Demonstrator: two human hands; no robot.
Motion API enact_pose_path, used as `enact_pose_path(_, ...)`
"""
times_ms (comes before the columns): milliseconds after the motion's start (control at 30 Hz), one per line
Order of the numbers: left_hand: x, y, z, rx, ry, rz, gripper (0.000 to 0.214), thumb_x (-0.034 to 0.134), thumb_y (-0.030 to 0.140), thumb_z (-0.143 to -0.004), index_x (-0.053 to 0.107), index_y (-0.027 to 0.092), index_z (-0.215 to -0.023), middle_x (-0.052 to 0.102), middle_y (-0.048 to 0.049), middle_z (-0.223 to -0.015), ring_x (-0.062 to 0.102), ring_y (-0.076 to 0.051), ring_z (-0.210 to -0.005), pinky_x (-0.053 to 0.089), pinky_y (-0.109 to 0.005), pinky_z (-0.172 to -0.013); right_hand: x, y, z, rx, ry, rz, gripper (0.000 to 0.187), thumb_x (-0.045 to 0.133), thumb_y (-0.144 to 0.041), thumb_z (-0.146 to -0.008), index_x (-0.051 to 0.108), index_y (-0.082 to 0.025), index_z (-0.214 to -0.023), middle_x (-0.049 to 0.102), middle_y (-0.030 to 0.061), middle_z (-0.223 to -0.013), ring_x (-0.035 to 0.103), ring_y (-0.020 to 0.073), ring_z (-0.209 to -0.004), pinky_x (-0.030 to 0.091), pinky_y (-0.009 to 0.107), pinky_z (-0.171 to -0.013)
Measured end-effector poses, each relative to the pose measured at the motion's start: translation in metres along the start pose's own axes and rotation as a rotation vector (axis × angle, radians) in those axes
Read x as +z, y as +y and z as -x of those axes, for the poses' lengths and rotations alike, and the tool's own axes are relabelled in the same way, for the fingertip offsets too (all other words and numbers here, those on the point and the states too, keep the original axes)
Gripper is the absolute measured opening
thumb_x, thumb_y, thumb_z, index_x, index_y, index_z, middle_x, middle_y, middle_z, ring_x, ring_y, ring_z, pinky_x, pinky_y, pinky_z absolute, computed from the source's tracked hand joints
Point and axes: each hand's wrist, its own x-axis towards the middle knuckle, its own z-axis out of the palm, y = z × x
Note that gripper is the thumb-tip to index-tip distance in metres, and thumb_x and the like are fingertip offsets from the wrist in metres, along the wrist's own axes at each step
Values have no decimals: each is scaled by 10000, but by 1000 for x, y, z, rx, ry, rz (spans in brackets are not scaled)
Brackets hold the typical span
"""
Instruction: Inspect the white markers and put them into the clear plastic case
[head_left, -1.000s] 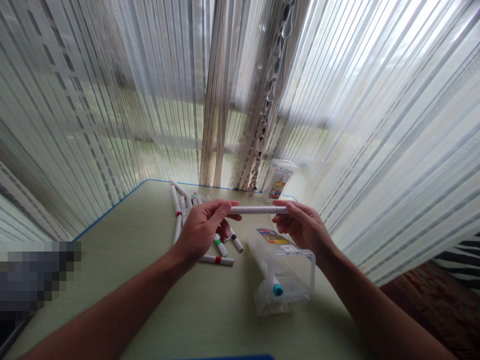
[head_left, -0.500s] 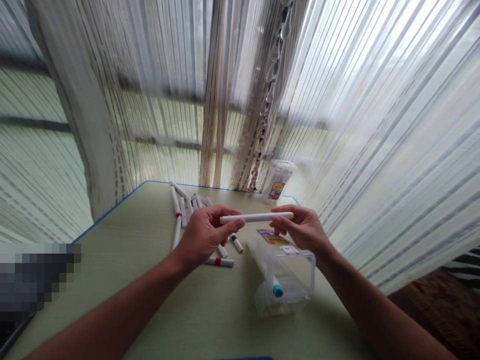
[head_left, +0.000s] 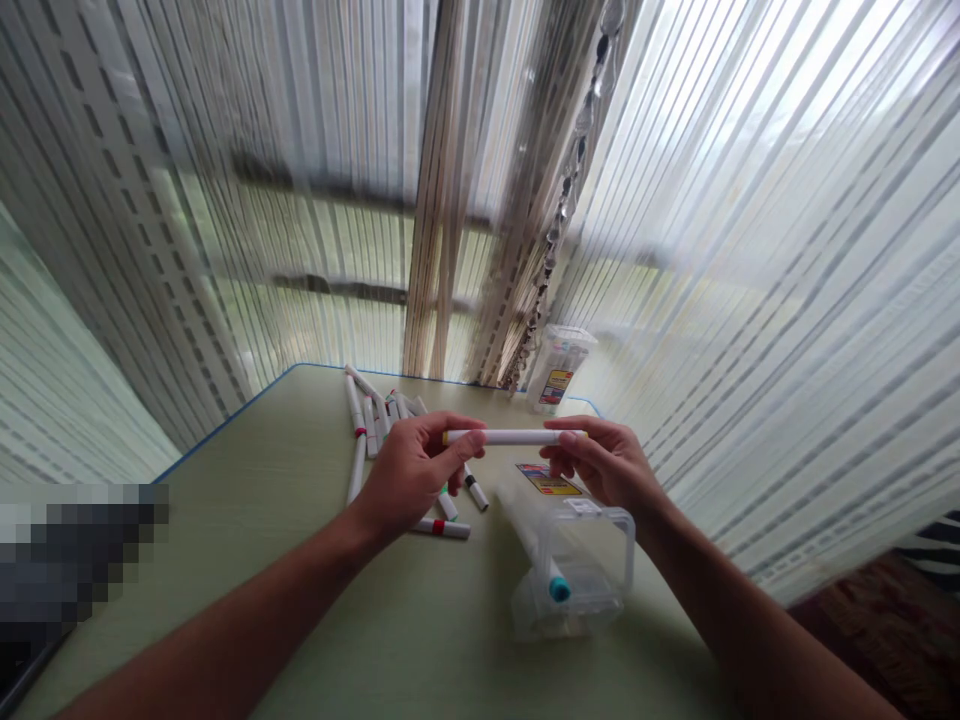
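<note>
A white marker with yellow ends is held level above the table between my two hands. My left hand pinches its left end between thumb and fingers. The right end is gripped by my right hand, whose thumb lies along the barrel. Below my right hand a clear plastic case lies on its side, its open end towards me. Inside it rests a marker with a teal tip. Behind and beside my left hand lie several white markers, partly hidden by that hand.
A second clear case with a label stands upright at the table's far edge. String curtains hang right behind the pale green table. A dark, pixelated object sits at the left edge.
My right thumb has shifted onto the marker's right end, covering more of it. The marker has become slightly more level. The view has tilted a little; the case and loose markers stay in place.
</note>
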Motion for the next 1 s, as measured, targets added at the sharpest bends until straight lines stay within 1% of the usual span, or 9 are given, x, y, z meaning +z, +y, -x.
enact_pose_path(100,0,1,0,-16,16,73,322,704,352,-816,701,92,-1006,705,-67,-775,531,-87,-469,461,-216,-436,0,-2,0,17,-7,-38,221,774,-324,-768,785,-172,-927,768,74,-715,648,148,-530,446,254,-483)
enact_pose_path(233,0,2,-1,-29,23,155,314,631,340,-857,688,87,-1033,724,-93,-800,559,-97,-467,478,-230,-454,-1,-3,0,26,-12,-70,226,725,-300,-777,789,-156,-939,774,90,-725,665,162,-533,458,259,-482)
enact_pose_path(333,0,2,-1,-26,11,141,306,619,332,-860,684,82,-1025,723,-96,-807,557,-98,-470,478,-233,-451,-2,-2,0,23,-12,-73,211,727,-302,-783,790,-160,-926,772,87,-719,663,159,-531,457,256,-482)
enact_pose_path(433,0,1,-1,-17,-3,67,300,677,329,-832,685,86,-1007,706,-69,-790,532,-81,-477,460,-212,-445,-1,0,0,6,1,-45,184,776,-308,-769,785,-171,-892,759,67,-685,643,141,-520,442,243,-477)
enact_pose_path(567,1,0,1,-18,-13,-11,290,754,333,-777,678,103,-937,603,18,-627,497,-68,-483,414,-175,-438,-1,2,0,-10,1,33,191,830,-280,-732,773,-173,-880,720,22,-615,620,123,-509,433,232,-481)
enact_pose_path(700,1,1,2,-18,-12,-17,286,771,335,-761,670,110,-905,568,37,-598,484,-68,-487,392,-169,-431,-1,2,1,-2,2,56,205,838,-293,-721,767,-172,-871,710,18,-611,619,131,-507,434,244,-476)
enact_pose_path(800,1,3,2,-14,-14,-2,267,739,323,-788,682,102,-928,621,8,-634,491,-72,-476,415,-186,-437,0,0,0,-11,10,17,178,816,-300,-746,772,-174,-863,718,28,-618,613,124,-500,419,235,-464)
enact_pose_path(900,0,3,1,-12,-12,43,257,679,302,-826,697,89,-967,703,-56,-758,514,-76,-478,435,-201,-445,1,0,0,-14,4,-36,145,787,-282,-769,777,-174,-866,728,35,-635,616,121,-502,427,232,-473)
enact_pose_path(1000,-1,2,1,-11,-6,91,254,634,271,-841,711,74,-981,725,-82,-785,530,-79,-484,435,-198,-454,0,0,0,-8,-6,-66,152,765,-278,-771,780,-164,-871,737,47,-646,623,127,-505,437,233,-479)
